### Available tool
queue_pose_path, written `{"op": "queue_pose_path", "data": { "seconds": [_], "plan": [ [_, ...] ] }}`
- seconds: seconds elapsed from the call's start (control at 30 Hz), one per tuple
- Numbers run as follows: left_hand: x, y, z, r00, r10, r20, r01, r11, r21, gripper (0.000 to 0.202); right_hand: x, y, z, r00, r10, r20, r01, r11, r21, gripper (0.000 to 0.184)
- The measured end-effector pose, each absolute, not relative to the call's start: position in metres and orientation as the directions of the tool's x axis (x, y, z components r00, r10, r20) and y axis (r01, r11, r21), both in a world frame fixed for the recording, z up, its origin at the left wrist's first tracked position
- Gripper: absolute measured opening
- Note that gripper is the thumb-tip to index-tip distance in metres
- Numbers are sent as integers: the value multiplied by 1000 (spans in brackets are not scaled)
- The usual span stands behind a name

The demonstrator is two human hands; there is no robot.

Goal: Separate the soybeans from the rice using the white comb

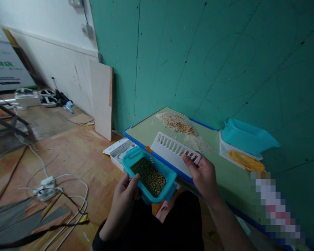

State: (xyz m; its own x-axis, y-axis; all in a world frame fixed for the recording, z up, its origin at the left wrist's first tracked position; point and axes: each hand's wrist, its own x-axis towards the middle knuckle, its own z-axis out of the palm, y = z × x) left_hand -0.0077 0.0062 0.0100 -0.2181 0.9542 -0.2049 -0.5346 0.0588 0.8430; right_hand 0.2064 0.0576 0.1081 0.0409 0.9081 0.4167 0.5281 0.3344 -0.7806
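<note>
My left hand (127,190) is closed on the near left rim of a turquoise plastic container (170,171), held below the table's front edge. Inside it lie green beans (142,169) and yellow soybeans (157,181); a few soybeans show near its far wall. My right hand (202,174) grips the right end of a white slotted plastic board (170,151), thumb on top. The board rests at or just above the blue table edge; I cannot tell if they touch. Beyond it, a pile of soybeans (176,122) mixed with white grains (199,143) is spread on the tabletop.
The pale green table (225,177) stands against a green wall (172,52). A turquoise scoop-like bin (247,136) and a yellow cloth-like item (246,159) are at its right. A white box (117,160) sits left of the table. Cables and a power strip (45,188) lie on the floor.
</note>
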Motion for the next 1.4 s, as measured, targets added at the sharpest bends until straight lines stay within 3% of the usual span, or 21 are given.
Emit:
{"op": "queue_pose_path", "data": {
  "seconds": [0.2, 0.3, 0.4, 0.5, 1.0, 1.2, 1.4],
  "plan": [
    [-6, 4, 9, -244, 940, -237, -514, 82, 854, 40, 195, 44, 107, -89, 820, 565, 614, 492, -617, 20],
    [-6, 3, 6, -241, 941, -238, -524, 81, 848, 39, 182, 39, 100, -252, 695, 673, 673, 626, -394, 16],
    [-6, 2, 3, -217, 948, -232, -543, 80, 836, 39, 165, 37, 91, -406, 547, 732, 692, 707, -145, 22],
    [-7, 1, 1, -226, 940, -254, -557, 89, 825, 38, 152, 36, 87, -490, 496, 717, 709, 705, -2, 27],
    [-8, -3, -3, -215, 928, -303, -567, 134, 813, 37, 208, 3, 104, -491, 580, 650, 761, 649, -5, 28],
    [-7, -3, -4, -211, 924, -318, -581, 143, 801, 39, 216, 7, 102, -439, 622, 648, 778, 624, -72, 26],
    [-8, -5, -5, -216, 925, -312, -581, 135, 802, 32, 208, 20, 100, -439, 621, 650, 784, 618, -61, 28]
  ]
}}
